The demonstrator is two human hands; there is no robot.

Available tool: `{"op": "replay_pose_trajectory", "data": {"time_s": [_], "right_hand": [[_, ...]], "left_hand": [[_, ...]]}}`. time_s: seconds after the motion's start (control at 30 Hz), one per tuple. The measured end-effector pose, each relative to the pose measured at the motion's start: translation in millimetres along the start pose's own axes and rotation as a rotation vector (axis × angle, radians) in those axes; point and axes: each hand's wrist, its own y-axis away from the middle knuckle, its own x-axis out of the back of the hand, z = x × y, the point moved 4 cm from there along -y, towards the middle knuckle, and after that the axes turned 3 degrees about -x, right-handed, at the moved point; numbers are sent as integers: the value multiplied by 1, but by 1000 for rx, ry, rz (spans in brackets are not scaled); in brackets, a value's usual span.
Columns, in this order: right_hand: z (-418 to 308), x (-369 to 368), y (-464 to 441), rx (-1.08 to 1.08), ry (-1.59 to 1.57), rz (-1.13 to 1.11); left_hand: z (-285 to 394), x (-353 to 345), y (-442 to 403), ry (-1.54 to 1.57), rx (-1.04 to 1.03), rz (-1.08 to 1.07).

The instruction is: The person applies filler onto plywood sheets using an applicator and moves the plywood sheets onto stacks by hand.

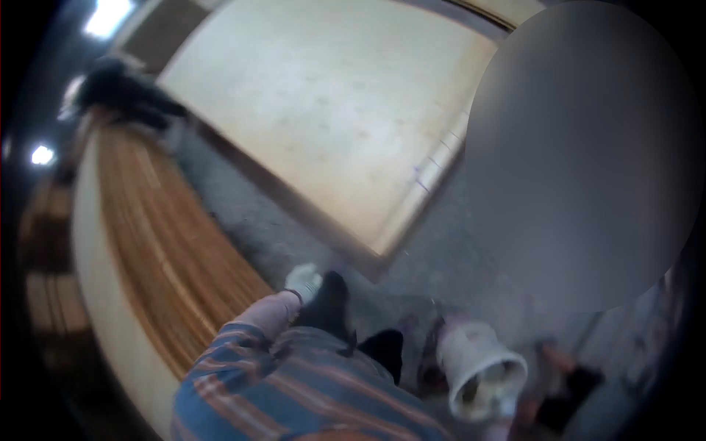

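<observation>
My left hand (304,281), in a white glove, hangs in front of my dark-trousered leg, near the end of a stack of wooden sheets (169,228). Its fingers look curled, and nothing shows in them. At the lower right stands a white bucket (471,345), its open mouth turned toward me with pale contents inside. A blurred whitish shape at the bucket's rim, with a pinkish sleeve below it, seems to be my right hand (506,406). Its fingers are too smeared to make out.
A wide, low stack of pale boards (331,110) lies ahead, with small dark marks along its right edge. Grey concrete floor (250,198) runs between the stacks. One person (121,92) bends at the far left. Another person's arm (577,378) reaches in at the right, below a blurred-out area.
</observation>
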Motion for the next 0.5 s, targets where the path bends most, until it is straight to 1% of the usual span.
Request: {"op": "replay_pose_trajectory", "data": {"time_s": [0.03,0.07,0.1,0.13,0.17,0.2,0.23,0.27,0.3,0.33,0.37,0.4,0.43,0.47,0.5], "right_hand": [[-24,44,16,50,-40,49],[-55,82,30,103,-89,112],[-97,116,38,162,-149,183],[-147,145,40,217,-258,276],[-218,170,30,236,-480,348],[-288,190,18,287,-560,455],[-309,188,-16,273,-678,408],[-363,195,-43,324,-822,369],[-428,201,-74,404,-847,396],[-466,193,-116,468,-981,423],[-516,193,-155,478,-926,490],[-566,189,-193,536,-1221,354],[-606,183,-230,528,-1242,368],[-641,179,-271,534,-1267,382],[-670,179,-311,578,-1226,392]], "left_hand": [[12,19,-32,-87,-54,66],[-24,-12,-73,-103,-205,257],[-14,0,-107,-161,-182,204],[-17,-5,-142,-226,-254,337],[-3,8,-178,-207,-196,264],[12,21,-212,-163,-105,143],[18,20,-252,-227,-54,61],[9,6,-294,-264,-92,154],[2,-13,-337,-297,-127,255],[16,-10,-369,-377,-125,307],[30,4,-404,-459,-123,362],[30,4,-448,-421,-83,338],[27,-2,-484,-386,-38,308],[26,-8,-512,-399,-5,396],[25,-12,-537,-414,26,482]]}}
